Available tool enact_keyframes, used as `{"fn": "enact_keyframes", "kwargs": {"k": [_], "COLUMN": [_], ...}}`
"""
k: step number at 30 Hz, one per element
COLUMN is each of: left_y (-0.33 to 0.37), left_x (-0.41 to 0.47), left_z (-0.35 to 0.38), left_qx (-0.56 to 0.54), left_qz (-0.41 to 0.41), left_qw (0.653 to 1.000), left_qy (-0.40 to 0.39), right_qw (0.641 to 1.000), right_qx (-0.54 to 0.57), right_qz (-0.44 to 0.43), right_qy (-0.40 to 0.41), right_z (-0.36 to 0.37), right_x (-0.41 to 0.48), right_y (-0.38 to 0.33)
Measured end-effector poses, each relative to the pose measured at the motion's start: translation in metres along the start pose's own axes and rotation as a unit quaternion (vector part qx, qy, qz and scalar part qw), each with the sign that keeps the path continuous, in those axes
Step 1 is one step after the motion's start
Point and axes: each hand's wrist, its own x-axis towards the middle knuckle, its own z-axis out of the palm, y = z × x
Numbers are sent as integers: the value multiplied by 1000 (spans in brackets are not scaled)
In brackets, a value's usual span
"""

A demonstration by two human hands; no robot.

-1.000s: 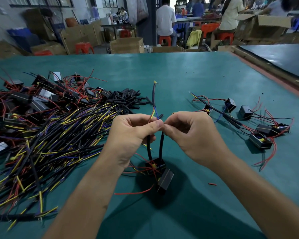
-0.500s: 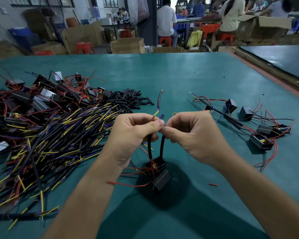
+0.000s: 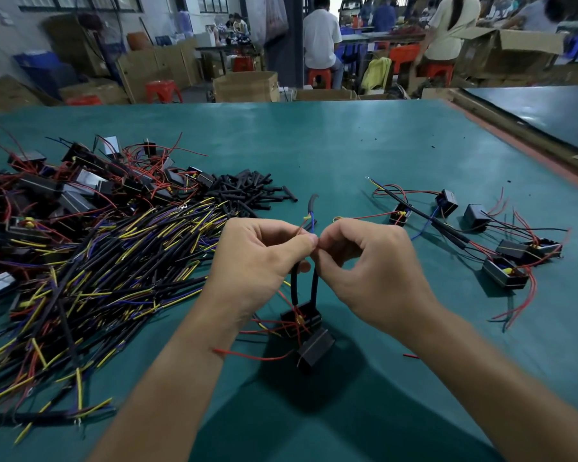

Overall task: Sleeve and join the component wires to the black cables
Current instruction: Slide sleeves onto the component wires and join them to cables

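- Right now the left hand [image 3: 264, 261] is curled round a black cable [image 3: 294, 288], and its thumb and forefinger pinch thin wire ends at the top.
- The right hand [image 3: 364, 265] pinches the same spot from the other side, fingertips touching the left's. Its other fingers are bent and seem to hold nothing.
- That cable and a second black cable [image 3: 314, 288] hang from the pinch down to two black components [image 3: 301, 320] on the green table [image 3: 347, 145], at 6 o'clock from the hands. Blue and yellow wire tips [image 3: 309, 216] poke out at 12 o'clock.
- The step looks like the joining, probably twisting bare ends together, but the joint itself is hidden between the fingertips.
- Next, the cable needs a firm hold while the twist is tightened. A sleeve then has to slide over without pulling the strands apart.
- Loose cables [image 3: 97, 278] lie at 9 o'clock, cut sleeve pieces [image 3: 247, 191] at 11 and finished assemblies [image 3: 481, 235] at 3.
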Motion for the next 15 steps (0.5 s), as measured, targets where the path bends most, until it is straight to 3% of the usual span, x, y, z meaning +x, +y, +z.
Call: {"fn": "enact_keyframes", "kwargs": {"k": [8, 12, 15], "left_y": [-6, -6, -6], "left_x": [0, 1, 1], "left_z": [5, 3, 2], "left_qx": [11, -19, -38], "left_qz": [2, -10, -10], "left_qw": [1000, 1000, 999], "left_qy": [26, 21, 5], "right_qw": [987, 999, 962], "right_qx": [-120, 46, 224], "right_qz": [-88, 3, 144], "right_qy": [55, -13, -62], "right_z": [4, 0, -5], "right_x": [-3, 2, 9], "right_y": [-5, -4, -1]}}
